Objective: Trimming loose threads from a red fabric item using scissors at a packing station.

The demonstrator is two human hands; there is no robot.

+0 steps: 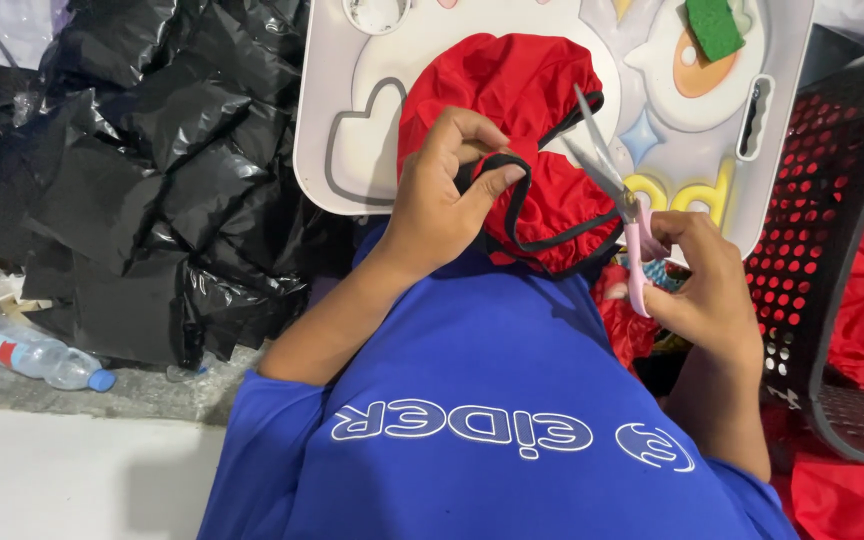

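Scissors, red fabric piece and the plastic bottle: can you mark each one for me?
scissors (607,170), head view, on the metal blades near the pivot.
red fabric piece (512,90), head view, on its bunched upper part over the white tray.
plastic bottle (37,357), head view, on its clear body lying on the floor.

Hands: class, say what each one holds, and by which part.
The left hand pinches the black trim of the red cloth. The right hand holds the scissors by their pink handles, blades open.
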